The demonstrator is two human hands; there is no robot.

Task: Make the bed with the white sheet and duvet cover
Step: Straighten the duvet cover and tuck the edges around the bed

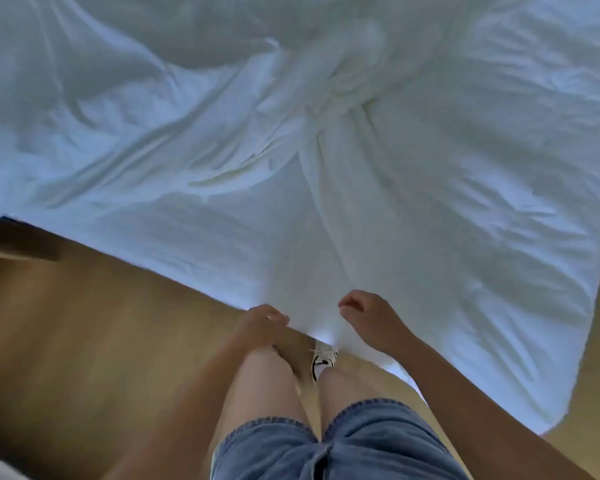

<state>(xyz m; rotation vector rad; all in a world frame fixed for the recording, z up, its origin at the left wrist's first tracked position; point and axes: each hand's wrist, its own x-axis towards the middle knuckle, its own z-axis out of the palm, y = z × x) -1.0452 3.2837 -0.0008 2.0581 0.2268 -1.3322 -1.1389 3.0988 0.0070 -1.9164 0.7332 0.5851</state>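
A white duvet cover (413,209) lies crumpled over the bed and fills most of the view. Its near edge hangs down toward the floor in front of my legs. A bunched ridge of fabric (329,109) runs from the middle of the bed down to a spot between my hands. My left hand (262,323) grips the hanging edge with curled fingers. About a hand's width to the right, my right hand (369,322) holds the same fabric, fingers curled into the cloth. The sheet and mattress beneath are hidden.
I stand on a wooden floor (84,341) at the side of the bed, wearing denim shorts, with one white shoe (323,358) showing under the hanging cloth. A dark piece of furniture (18,240) sits at the left edge.
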